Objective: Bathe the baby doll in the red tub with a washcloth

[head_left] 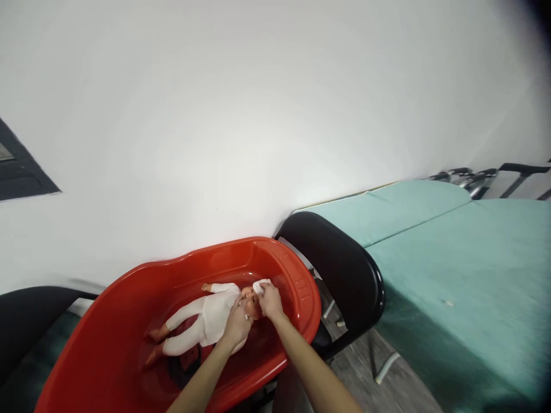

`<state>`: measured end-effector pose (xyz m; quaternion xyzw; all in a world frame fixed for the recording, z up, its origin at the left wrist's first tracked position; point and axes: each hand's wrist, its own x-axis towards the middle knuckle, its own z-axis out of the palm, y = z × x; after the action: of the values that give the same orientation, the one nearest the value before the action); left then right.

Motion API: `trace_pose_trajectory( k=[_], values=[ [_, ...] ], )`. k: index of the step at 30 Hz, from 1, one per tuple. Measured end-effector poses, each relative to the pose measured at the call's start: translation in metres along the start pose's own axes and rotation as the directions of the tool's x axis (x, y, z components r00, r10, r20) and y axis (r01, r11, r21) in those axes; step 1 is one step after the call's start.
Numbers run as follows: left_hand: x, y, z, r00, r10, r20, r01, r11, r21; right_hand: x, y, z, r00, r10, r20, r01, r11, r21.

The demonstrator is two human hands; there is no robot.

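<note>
A baby doll [217, 314] in a white outfit lies on its back inside a red baby bathtub [297, 275]. Its head points right and its bare feet point left. My right hand [270, 301] pinches a small white cloth [260, 285] against the top of the doll's head. At the doll's neck and shoulder, my left hand [237, 326] is closed on its body, just below the chin. The fingertips of that hand are partly hidden from view. Both forearms reach in over the tub's near rim.
Right of the tub stands a black chair [340, 269], its backrest close to the rim. Beyond it is a padded green bed [465, 275], with metal-framed equipment [477, 178] behind. A white wall [215, 143] runs along the back. Another dark chair [30, 310] is at the left.
</note>
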<state>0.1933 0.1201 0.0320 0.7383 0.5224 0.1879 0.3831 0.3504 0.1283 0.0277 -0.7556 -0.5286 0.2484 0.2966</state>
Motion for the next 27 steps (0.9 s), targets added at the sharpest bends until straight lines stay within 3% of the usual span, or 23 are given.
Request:
trace_pose_trajectory(
  k=[4, 8, 14, 17, 21, 27],
  values=[
    [0.038, -0.006, 0.021, 1.000, 0.001, 0.007, -0.003, 0.967, 0.255, -0.004, 0.002, -0.001, 0.999, 0.044, -0.023, -0.046, 0.996, -0.079],
    [0.048, -0.008, 0.030, 1.000, 0.029, -0.013, -0.023, 0.940, 0.340, -0.006, 0.002, 0.001, 0.999, 0.053, -0.003, -0.053, 0.996, -0.073],
    [0.042, -0.016, 0.032, 0.994, 0.012, -0.105, 0.020, 0.955, 0.296, 0.004, 0.002, 0.007, 0.999, 0.000, 0.038, 0.000, 1.000, 0.000],
    [0.040, -0.022, 0.033, 0.992, -0.024, -0.126, 0.059, 0.958, 0.281, 0.016, 0.006, 0.001, 0.993, 0.115, 0.031, -0.116, 0.993, 0.015],
    [0.043, -0.024, 0.033, 0.991, -0.032, -0.129, 0.068, 0.956, 0.286, 0.021, 0.014, -0.009, 0.958, 0.266, 0.108, -0.266, 0.964, -0.016],
    [0.039, -0.023, 0.031, 0.993, -0.015, -0.116, 0.047, 0.959, 0.278, 0.018, 0.008, 0.001, 0.977, 0.131, 0.170, -0.134, 0.991, 0.002]
  ],
)
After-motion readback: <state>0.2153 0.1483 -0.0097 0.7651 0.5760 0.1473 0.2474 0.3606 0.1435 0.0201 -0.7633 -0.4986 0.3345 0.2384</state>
